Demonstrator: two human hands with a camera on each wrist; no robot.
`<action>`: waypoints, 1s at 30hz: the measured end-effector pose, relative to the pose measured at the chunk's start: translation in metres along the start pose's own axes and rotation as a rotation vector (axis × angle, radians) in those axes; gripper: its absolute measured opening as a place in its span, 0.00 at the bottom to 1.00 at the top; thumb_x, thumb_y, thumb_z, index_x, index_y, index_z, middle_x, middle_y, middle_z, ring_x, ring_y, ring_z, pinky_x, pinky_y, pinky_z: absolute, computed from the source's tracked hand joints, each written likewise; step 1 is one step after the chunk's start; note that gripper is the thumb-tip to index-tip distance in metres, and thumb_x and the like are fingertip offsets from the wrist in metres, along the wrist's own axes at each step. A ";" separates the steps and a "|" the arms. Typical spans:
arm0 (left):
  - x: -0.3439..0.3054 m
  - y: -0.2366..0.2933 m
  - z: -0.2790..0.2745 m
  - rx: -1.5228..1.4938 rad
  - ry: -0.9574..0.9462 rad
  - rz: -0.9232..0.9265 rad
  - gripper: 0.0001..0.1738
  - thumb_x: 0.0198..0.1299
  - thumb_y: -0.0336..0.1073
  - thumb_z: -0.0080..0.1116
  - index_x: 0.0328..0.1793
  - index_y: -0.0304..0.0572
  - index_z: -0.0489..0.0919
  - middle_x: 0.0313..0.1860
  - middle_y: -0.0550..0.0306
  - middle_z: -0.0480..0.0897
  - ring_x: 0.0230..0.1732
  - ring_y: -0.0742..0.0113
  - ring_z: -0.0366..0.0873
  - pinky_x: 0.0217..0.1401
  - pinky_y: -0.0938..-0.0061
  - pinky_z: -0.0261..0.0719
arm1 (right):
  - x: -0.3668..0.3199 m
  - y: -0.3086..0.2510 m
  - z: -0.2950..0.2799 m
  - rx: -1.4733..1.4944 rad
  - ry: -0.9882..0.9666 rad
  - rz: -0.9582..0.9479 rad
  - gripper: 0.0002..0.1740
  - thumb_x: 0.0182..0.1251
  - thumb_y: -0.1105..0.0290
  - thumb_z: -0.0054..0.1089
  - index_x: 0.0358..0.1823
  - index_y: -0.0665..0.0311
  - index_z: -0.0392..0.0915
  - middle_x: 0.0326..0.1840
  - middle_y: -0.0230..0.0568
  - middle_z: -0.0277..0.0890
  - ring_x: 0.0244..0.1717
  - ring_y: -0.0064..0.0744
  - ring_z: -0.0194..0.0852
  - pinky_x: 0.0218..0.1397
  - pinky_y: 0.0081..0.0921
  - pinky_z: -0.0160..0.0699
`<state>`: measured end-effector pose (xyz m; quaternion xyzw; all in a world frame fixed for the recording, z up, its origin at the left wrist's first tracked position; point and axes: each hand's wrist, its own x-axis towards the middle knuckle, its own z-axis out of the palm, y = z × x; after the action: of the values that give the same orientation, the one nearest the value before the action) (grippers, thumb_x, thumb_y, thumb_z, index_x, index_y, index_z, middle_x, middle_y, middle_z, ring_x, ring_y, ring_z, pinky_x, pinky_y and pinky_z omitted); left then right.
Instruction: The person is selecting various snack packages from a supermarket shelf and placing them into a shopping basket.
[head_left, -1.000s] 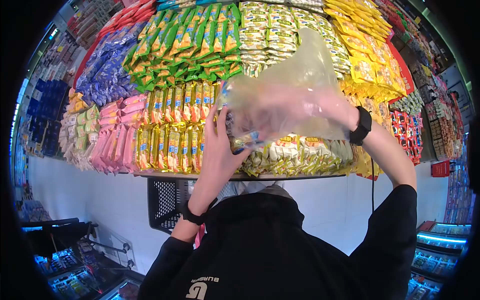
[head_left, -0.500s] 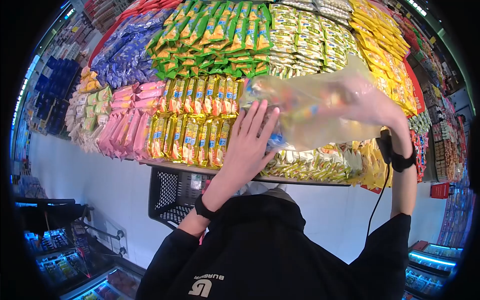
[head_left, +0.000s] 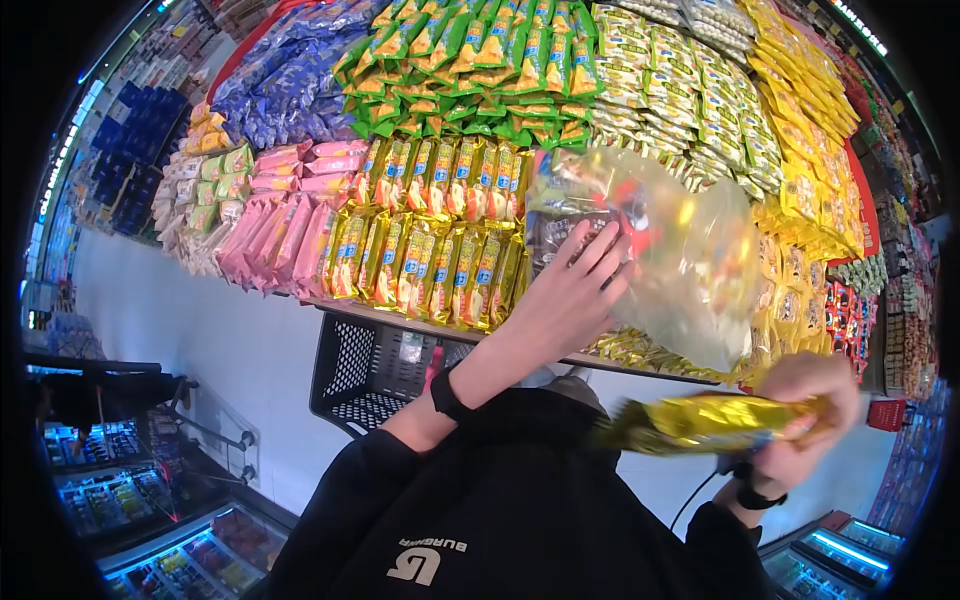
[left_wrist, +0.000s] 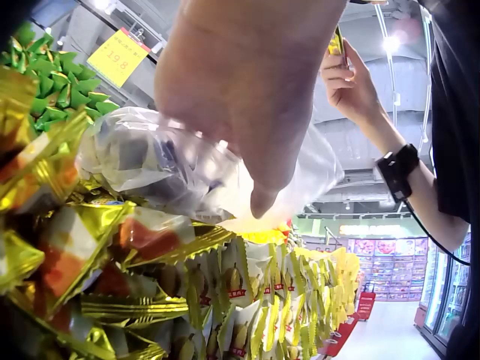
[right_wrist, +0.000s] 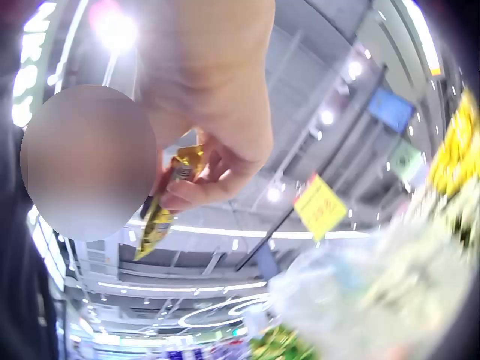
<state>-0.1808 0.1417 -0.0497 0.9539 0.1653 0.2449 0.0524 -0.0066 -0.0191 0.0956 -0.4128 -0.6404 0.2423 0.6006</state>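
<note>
A clear plastic bag with mixed colourful packets inside lies on the stacked snacks in the head view. My left hand rests on its left part with fingers spread and nearly straight. In the left wrist view that hand covers part of the bag. My right hand pinches one end of a shiny gold packet, held off the display's front edge near my chest. The right wrist view shows the hand with thumb and curled fingers on the packet.
Rows of gold packets, pink packets, green packets and yellow packets surround the bag. Below the display's front edge stands a black basket. A cable hangs from my right wrist.
My right hand has come out of the bag area toward my chest, a gold packet now visible in it. The left hand and bag have shifted right in the head view.
</note>
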 end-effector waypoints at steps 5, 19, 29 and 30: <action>-0.001 0.000 -0.035 -0.293 0.062 0.017 0.33 0.58 0.46 0.67 0.67 0.42 0.73 0.73 0.47 0.67 0.80 0.49 0.55 0.82 0.49 0.49 | 0.000 0.051 0.076 -0.108 0.110 0.397 0.20 0.54 0.82 0.75 0.49 0.68 0.82 0.45 0.39 0.85 0.43 0.20 0.81 0.45 0.21 0.79; -0.043 0.000 -0.063 -1.457 0.387 -0.660 0.16 0.64 0.22 0.62 0.58 0.29 0.76 0.51 0.47 0.84 0.46 0.72 0.84 0.43 0.82 0.81 | -0.001 0.115 0.083 0.055 0.046 0.341 0.17 0.60 0.79 0.71 0.51 0.65 0.81 0.49 0.35 0.83 0.49 0.21 0.79 0.53 0.21 0.74; -0.065 -0.031 -0.044 -1.418 0.889 -0.922 0.06 0.70 0.34 0.59 0.42 0.41 0.79 0.43 0.61 0.85 0.42 0.82 0.78 0.47 0.83 0.72 | -0.005 0.079 0.066 -1.188 0.152 -0.426 0.36 0.48 0.61 0.82 0.59 0.63 0.77 0.59 0.49 0.77 0.64 0.45 0.70 0.65 0.40 0.72; -0.062 -0.032 -0.048 -1.447 0.900 -0.918 0.08 0.71 0.36 0.58 0.38 0.43 0.76 0.39 0.63 0.83 0.41 0.82 0.76 0.46 0.84 0.70 | -0.005 0.078 0.060 -1.241 0.271 -0.362 0.39 0.47 0.59 0.82 0.61 0.64 0.75 0.60 0.50 0.76 0.67 0.45 0.67 0.67 0.41 0.69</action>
<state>-0.2641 0.1514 -0.0417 0.3505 0.3356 0.5856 0.6493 -0.0465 0.0296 0.0202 -0.5949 -0.6393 -0.3308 0.3578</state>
